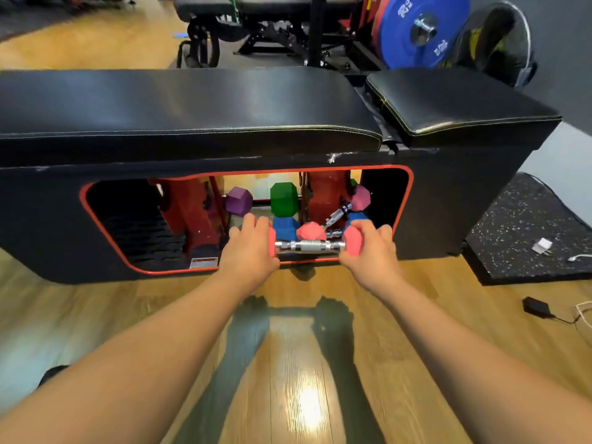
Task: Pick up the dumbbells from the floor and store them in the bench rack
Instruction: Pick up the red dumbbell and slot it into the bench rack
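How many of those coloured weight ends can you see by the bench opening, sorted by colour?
Red: 3
Blue: 2
Purple: 1
Green: 1
Pink: 1
Total: 8 visible ends. More may be hidden inside the bench rack.

- My head camera is looking forward and down from above my outstretched arms, with its wide lens bending the edges.
- It is facing the open side of the bench rack [426,200] from close by.
- It is taking in the wooden floor [96,315] beneath me.
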The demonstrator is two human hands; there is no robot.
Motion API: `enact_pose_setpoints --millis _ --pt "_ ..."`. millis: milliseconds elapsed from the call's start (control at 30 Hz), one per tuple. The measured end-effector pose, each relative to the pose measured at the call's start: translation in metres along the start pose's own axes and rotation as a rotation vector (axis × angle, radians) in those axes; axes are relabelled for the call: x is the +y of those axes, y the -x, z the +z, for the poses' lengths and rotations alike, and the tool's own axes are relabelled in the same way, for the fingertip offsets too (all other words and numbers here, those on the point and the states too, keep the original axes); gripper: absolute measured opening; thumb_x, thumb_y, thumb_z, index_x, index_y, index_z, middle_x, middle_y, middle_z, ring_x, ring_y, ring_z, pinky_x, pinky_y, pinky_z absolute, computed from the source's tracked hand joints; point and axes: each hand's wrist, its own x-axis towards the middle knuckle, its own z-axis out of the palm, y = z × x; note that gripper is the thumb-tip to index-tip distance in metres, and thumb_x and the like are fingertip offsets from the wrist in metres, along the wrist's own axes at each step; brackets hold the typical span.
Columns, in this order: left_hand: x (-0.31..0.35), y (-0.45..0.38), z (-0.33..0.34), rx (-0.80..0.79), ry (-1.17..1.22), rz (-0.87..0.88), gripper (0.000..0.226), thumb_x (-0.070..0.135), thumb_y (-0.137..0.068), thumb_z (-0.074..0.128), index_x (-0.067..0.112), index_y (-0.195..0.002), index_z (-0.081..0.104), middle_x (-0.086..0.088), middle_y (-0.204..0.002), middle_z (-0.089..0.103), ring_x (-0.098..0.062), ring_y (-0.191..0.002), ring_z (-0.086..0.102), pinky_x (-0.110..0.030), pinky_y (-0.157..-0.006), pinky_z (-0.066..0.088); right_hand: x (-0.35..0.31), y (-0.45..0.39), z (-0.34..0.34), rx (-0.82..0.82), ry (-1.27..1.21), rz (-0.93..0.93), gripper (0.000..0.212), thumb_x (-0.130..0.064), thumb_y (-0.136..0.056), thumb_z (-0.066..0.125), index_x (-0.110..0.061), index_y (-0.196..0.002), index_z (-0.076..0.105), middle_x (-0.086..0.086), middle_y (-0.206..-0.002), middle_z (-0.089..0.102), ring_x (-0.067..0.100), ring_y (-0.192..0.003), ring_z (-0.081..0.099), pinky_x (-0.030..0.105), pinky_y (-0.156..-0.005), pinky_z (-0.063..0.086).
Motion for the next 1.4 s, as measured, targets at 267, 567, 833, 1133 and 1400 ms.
enact_pose_setpoints --millis 267,567,833,1133,1400 --pt "0.028 -0.068 0.006 0.031 0.056 0.01 0.066 0.025 -0.074 0.076 0.021 -0.132 0.045 -0.004 -0.127 0.041 -0.034 -0.109 0.044 -0.044 -0.084 0.048 0.009 -0.072 -0.021 0.03 -0.02 -0.019 0.063 -0.025 -0.079 0.068 -0.034 -0.136 0.042 0.003 -0.115 0.035 0.032 -0.105 0.044 0.04 -0.089 0.043" --pt "0.035 -0.112 0.04 0.145 0.027 0.008 0.064 0.028 -0.072 0.077 0.016 -0.127 0.048 -0.008 -0.126 0.046 -0.034 -0.11 0.047 -0.044 -0.087 0.047 0.035 -0.12 -0.004 0.154 -0.114 -0.07 0.079 -0.031 -0.086 0.07 -0.023 -0.151 0.025 0.003 -0.132 0.039 0.025 -0.119 0.039 0.039 -0.094 0.039" --pt "0.04 -0.133 0.036 0.172 0.012 -0.029 0.059 0.037 -0.079 0.074 0.008 -0.126 0.052 -0.016 -0.122 0.055 -0.039 -0.115 0.05 -0.047 -0.096 0.043 0.022 -0.135 -0.003 0.232 -0.163 -0.014 0.076 -0.029 -0.089 0.069 -0.016 -0.15 0.027 0.003 -0.144 0.04 0.026 -0.131 0.036 0.038 -0.104 0.035" --pt "0.046 -0.156 0.044 0.135 0.058 -0.072 0.036 0.048 -0.089 0.064 0.013 -0.09 0.06 -0.007 -0.09 0.062 -0.029 -0.09 0.06 -0.037 -0.074 0.043 0.017 -0.162 0.006 0.292 -0.192 0.035 0.035 -0.028 -0.089 0.07 -0.009 -0.105 0.045 0.008 -0.111 0.049 0.032 -0.105 0.047 0.04 -0.081 0.041" --pt "0.051 -0.17 0.054 0.019 0.006 -0.153 0.053 0.059 -0.098 0.037 0.011 -0.078 0.049 -0.009 -0.08 0.053 -0.025 -0.078 0.05 -0.035 -0.072 0.039 0.024 -0.192 0.014 0.099 -0.241 0.134 0.043 -0.035 -0.091 0.067 -0.015 -0.065 0.038 0.007 -0.07 0.049 0.027 -0.071 0.053 0.039 -0.066 0.045"
